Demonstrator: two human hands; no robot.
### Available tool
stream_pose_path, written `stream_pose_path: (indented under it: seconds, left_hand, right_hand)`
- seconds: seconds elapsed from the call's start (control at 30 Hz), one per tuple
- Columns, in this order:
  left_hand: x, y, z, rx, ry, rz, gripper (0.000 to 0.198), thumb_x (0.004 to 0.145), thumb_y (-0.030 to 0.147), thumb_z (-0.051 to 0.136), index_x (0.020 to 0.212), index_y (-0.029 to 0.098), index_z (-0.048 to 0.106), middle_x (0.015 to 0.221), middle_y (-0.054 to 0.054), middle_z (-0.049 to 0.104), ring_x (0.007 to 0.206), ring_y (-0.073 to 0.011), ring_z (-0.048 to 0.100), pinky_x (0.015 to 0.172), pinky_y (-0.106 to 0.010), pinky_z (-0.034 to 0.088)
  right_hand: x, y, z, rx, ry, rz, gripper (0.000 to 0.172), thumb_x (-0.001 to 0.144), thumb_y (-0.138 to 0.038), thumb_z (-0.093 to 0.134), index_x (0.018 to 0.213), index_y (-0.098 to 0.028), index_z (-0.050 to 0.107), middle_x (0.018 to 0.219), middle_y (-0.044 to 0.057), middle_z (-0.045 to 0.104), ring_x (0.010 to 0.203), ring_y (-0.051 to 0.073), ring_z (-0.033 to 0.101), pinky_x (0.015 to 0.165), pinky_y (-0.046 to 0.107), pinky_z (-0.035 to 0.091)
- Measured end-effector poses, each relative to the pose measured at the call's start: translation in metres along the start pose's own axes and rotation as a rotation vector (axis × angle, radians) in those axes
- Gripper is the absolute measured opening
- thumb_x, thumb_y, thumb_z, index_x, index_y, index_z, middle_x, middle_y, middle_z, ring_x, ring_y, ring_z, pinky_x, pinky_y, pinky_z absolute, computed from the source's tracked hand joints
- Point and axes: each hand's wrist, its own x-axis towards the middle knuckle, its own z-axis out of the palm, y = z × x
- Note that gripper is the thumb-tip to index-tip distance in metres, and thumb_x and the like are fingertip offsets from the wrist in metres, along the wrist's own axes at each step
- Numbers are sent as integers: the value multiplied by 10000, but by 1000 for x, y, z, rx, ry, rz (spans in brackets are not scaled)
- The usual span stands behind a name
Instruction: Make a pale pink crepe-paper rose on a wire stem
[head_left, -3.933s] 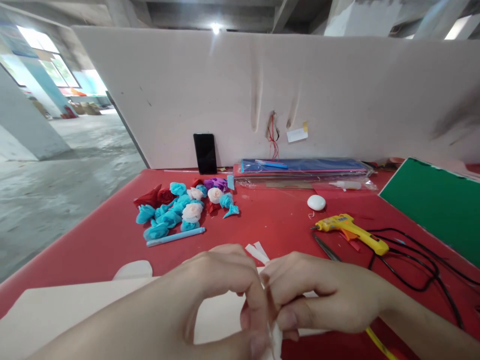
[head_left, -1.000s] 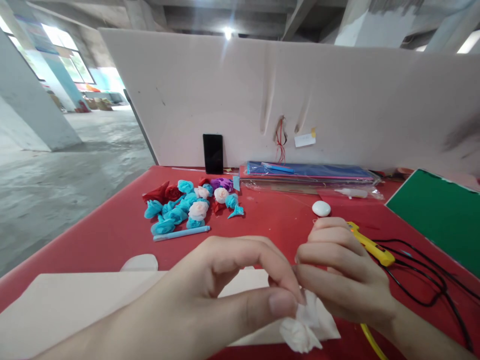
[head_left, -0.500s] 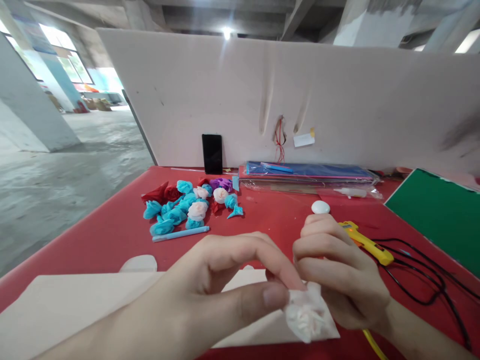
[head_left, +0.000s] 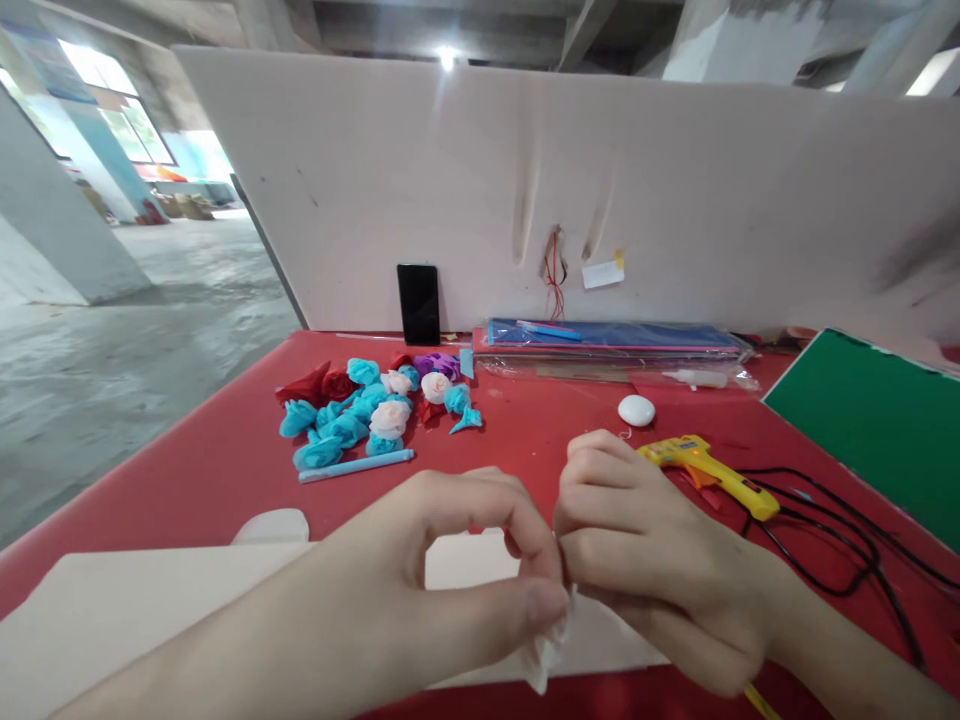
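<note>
Paper pinched between left hand thumb and right hand fingers, both closed on it, hanging down just above near table edge.

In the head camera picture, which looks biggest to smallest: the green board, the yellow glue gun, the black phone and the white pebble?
1. green board
2. yellow glue gun
3. black phone, though it stands farther back, so this rank is unsure
4. white pebble
</note>
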Motion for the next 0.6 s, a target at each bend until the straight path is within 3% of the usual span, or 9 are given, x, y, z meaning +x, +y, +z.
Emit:
stream_pose_path:
  seconds: [0.4,0.6]
  left_hand:
    - [-5,-3,-6,26,-1,-84,248,954,489,686,813,285,701,852,81,711,768,-115,603,728,-175,449]
    - [-2,0,-5,44,-4,-80,203,957,422,694,817,276,698,862,74,723,793,-120,622,761,-181,460]
  right_hand:
    - [0,1,1,-32,-34,3,268,987,-117,401,786,-166,570,723,-25,458,699,151,393,764,328,367]
    - [2,3,3,9,-35,9,230,986,-122,409,798,-191,523,725,-26,473,696,157,409,754,336,367]
